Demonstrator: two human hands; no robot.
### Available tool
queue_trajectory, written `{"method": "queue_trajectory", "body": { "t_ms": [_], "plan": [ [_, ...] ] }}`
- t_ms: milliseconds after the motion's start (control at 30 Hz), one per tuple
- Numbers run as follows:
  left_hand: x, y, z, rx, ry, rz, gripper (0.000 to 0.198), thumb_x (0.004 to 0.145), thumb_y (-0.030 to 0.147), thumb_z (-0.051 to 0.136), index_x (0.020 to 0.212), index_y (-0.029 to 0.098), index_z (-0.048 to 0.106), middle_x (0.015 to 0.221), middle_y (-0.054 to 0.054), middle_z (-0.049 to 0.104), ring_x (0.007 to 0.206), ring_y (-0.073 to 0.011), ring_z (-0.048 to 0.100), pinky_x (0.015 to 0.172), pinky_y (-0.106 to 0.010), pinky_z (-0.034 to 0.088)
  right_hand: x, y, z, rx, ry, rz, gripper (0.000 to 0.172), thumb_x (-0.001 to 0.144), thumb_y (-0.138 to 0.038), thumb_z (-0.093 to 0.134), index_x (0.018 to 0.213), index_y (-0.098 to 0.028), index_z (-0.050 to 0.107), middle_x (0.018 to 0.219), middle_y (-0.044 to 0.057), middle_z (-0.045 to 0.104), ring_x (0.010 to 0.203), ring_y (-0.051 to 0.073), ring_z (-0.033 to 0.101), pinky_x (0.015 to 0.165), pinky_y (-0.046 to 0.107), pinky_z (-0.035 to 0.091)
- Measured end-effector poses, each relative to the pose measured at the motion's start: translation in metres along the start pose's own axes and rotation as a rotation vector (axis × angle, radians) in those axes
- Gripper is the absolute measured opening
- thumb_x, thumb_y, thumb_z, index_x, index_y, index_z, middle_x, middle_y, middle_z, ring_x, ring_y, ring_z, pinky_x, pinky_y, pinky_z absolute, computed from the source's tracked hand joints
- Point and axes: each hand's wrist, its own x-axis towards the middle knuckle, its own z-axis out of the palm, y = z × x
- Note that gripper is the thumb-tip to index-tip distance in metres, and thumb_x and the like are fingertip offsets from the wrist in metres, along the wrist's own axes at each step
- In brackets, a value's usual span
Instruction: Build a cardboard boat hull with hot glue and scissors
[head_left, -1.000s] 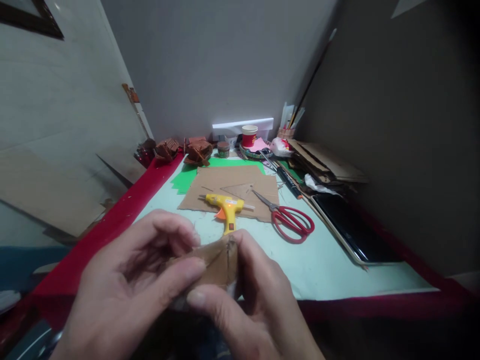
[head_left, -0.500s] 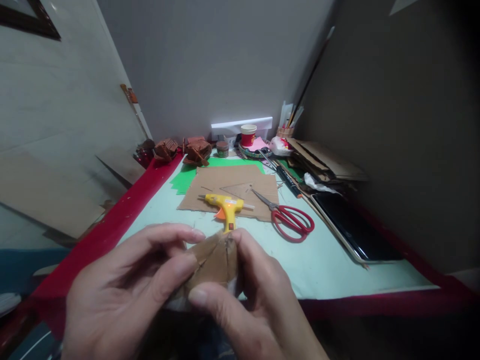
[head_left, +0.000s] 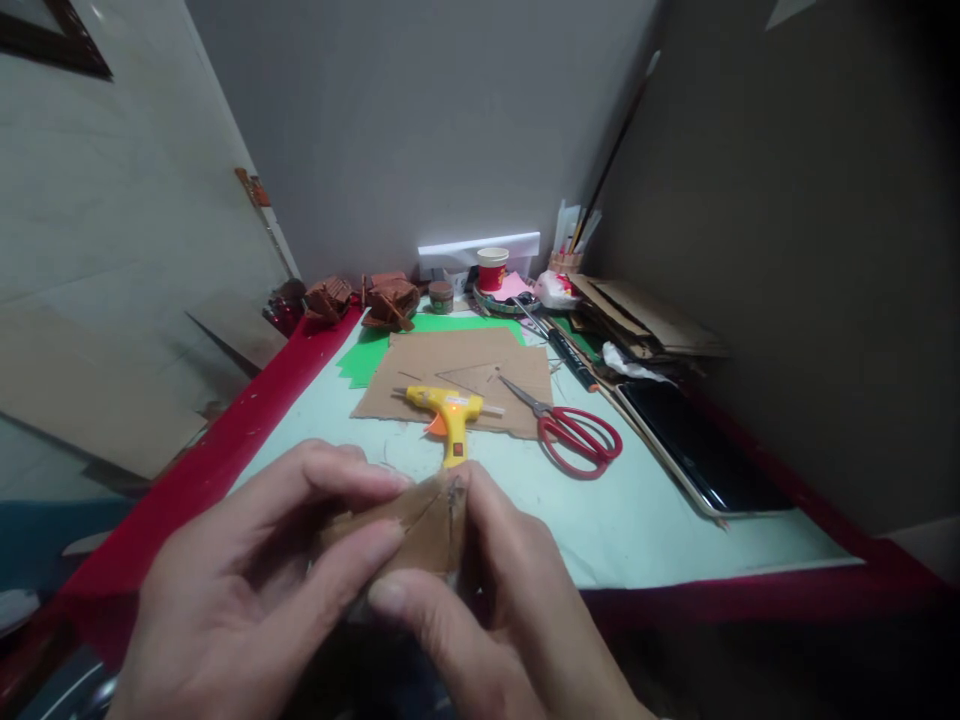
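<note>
A folded brown cardboard piece (head_left: 427,535) with creased, pointed faces is held near the table's front edge. My left hand (head_left: 277,560) pinches its left side between thumb and fingers. On the other side my right hand (head_left: 495,590) grips it, thumb along the lower front and fingers behind the right edge. Its underside is hidden by my hands. Just beyond lies a yellow glue gun (head_left: 454,410) with an orange trigger, its handle end close behind the cardboard piece. Red-handled scissors (head_left: 577,435) rest to the right of it.
A flat cardboard sheet (head_left: 382,385) lies over green paper (head_left: 360,360), with a clear set square (head_left: 472,377) on it. At right are a phone (head_left: 697,450), a black marker (head_left: 570,358) and stacked cardboard (head_left: 660,320). Brown model pieces (head_left: 390,300) and a red cup (head_left: 493,272) stand behind.
The cardboard piece is tilted slightly differently, and my left thumb has shifted up and right along it. Both hands keep their hold. The view has shifted a little.
</note>
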Motion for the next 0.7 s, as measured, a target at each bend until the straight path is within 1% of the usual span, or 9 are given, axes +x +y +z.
{"method": "queue_trajectory", "body": {
  "t_ms": [67, 133, 267, 333, 433, 467, 533, 633, 700],
  "plan": [
    [0.002, 0.003, 0.003, 0.004, -0.009, 0.017, 0.025, 0.075, 0.049, 0.079, 0.089, 0.028, 0.076, 0.083, -0.003, 0.075, 0.086, -0.0288, 0.076, 0.068, -0.035, 0.067, -0.001, 0.004, 0.000, -0.039, -0.007, -0.004, 0.021, 0.077, -0.036, 0.064, 0.088, -0.023, 0.052, 0.082, 0.002, 0.061, 0.072, 0.020, 0.055, 0.055, 0.026, 0.040],
    [0.001, 0.004, 0.002, 0.014, -0.016, 0.029, 0.025, 0.076, 0.049, 0.079, 0.090, 0.028, 0.075, 0.084, -0.003, 0.075, 0.088, -0.0291, 0.075, 0.070, -0.035, 0.066, -0.003, 0.008, 0.000, -0.093, 0.003, -0.017, 0.023, 0.077, -0.039, 0.067, 0.089, -0.024, 0.055, 0.084, 0.003, 0.066, 0.072, 0.020, 0.060, 0.055, 0.025, 0.042],
    [-0.007, -0.001, -0.009, 0.028, -0.061, 0.033, 0.017, 0.080, 0.041, 0.078, 0.090, 0.027, 0.073, 0.085, -0.003, 0.074, 0.088, -0.0275, 0.075, 0.071, -0.032, 0.066, -0.004, 0.015, 0.000, -0.169, 0.076, -0.105, 0.024, 0.081, -0.045, 0.069, 0.093, -0.027, 0.058, 0.088, 0.003, 0.070, 0.079, 0.023, 0.068, 0.056, 0.025, 0.045],
    [-0.011, -0.003, -0.016, 0.031, -0.121, 0.027, 0.007, 0.085, 0.032, 0.074, 0.091, 0.029, 0.072, 0.087, 0.000, 0.074, 0.086, -0.0217, 0.075, 0.073, -0.025, 0.065, -0.004, 0.019, 0.002, -0.196, 0.080, -0.153, 0.029, 0.079, -0.044, 0.075, 0.093, -0.027, 0.057, 0.087, 0.002, 0.070, 0.078, 0.022, 0.068, 0.057, 0.026, 0.048],
    [-0.015, -0.008, -0.021, 0.039, -0.178, 0.058, 0.010, 0.089, 0.023, 0.070, 0.093, 0.032, 0.071, 0.090, 0.007, 0.072, 0.086, -0.0101, 0.073, 0.079, -0.010, 0.058, -0.003, 0.023, 0.005, -0.210, 0.086, -0.196, 0.034, 0.078, -0.041, 0.081, 0.095, -0.027, 0.055, 0.088, 0.002, 0.070, 0.080, 0.022, 0.068, 0.061, 0.027, 0.051],
    [-0.016, -0.009, -0.022, 0.044, -0.173, 0.072, 0.010, 0.089, 0.023, 0.071, 0.094, 0.032, 0.071, 0.091, 0.009, 0.073, 0.086, -0.0075, 0.073, 0.082, -0.006, 0.056, -0.003, 0.024, 0.006, -0.215, 0.096, -0.201, 0.034, 0.079, -0.040, 0.080, 0.097, -0.026, 0.055, 0.090, 0.002, 0.069, 0.082, 0.022, 0.068, 0.063, 0.027, 0.052],
    [-0.019, -0.013, -0.024, 0.053, -0.155, 0.083, 0.010, 0.088, 0.028, 0.074, 0.097, 0.034, 0.073, 0.093, 0.012, 0.075, 0.088, -0.0056, 0.073, 0.086, -0.004, 0.053, -0.003, 0.024, 0.006, -0.202, 0.105, -0.206, 0.032, 0.082, -0.040, 0.078, 0.100, -0.026, 0.056, 0.094, 0.003, 0.069, 0.084, 0.023, 0.068, 0.065, 0.028, 0.054],
    [-0.022, -0.018, -0.027, 0.114, -0.123, 0.073, 0.014, 0.086, 0.037, 0.077, 0.100, 0.038, 0.075, 0.095, 0.013, 0.077, 0.089, -0.0067, 0.074, 0.088, -0.005, 0.053, -0.003, 0.023, 0.006, -0.154, 0.069, -0.192, 0.025, 0.086, -0.037, 0.074, 0.098, -0.025, 0.056, 0.093, 0.002, 0.066, 0.085, 0.022, 0.067, 0.068, 0.029, 0.054],
    [-0.024, -0.020, -0.029, 0.170, -0.099, 0.084, 0.017, 0.083, 0.043, 0.079, 0.099, 0.040, 0.076, 0.092, 0.013, 0.078, 0.087, -0.0075, 0.073, 0.088, -0.006, 0.053, -0.003, 0.021, 0.005, -0.112, 0.027, -0.199, 0.020, 0.088, -0.034, 0.070, 0.097, -0.025, 0.054, 0.096, 0.002, 0.065, 0.090, 0.022, 0.066, 0.072, 0.030, 0.054]
  ]
}}
